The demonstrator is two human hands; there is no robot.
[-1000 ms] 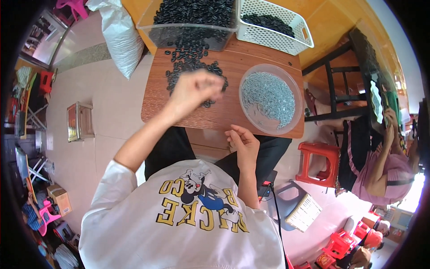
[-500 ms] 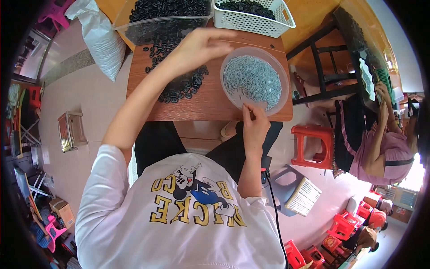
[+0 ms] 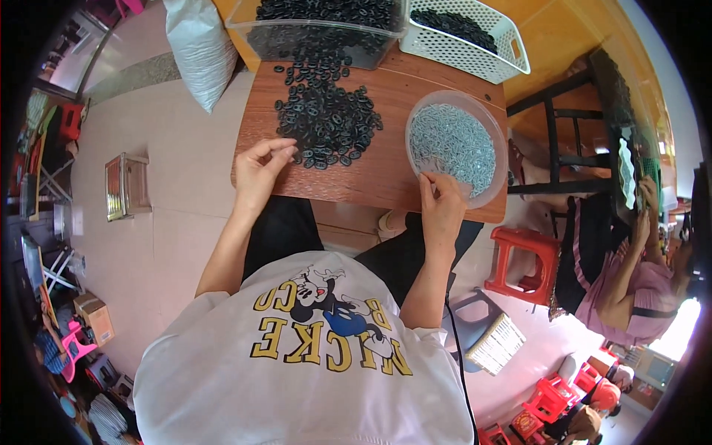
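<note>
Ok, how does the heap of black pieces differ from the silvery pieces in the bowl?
Colour: the black heap is dark, while the silvery pieces are pale and bluish grey.
Shape: the black heap is made of ovals with openings; the silvery pieces are thin and rod-like.
Place: the black heap lies directly on the table; the silvery pieces sit in a round bowl.
Both consist of many small loose parts.

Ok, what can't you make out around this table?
Head view:
Left hand: whether it pinches a piece from the black pile; too small to tell.
Right hand: whether it pinches anything; hidden by the hand itself.
Clear bin: far end, cut off by the top edge.
Bowl: most of its bottom, under silvery pieces.
</note>
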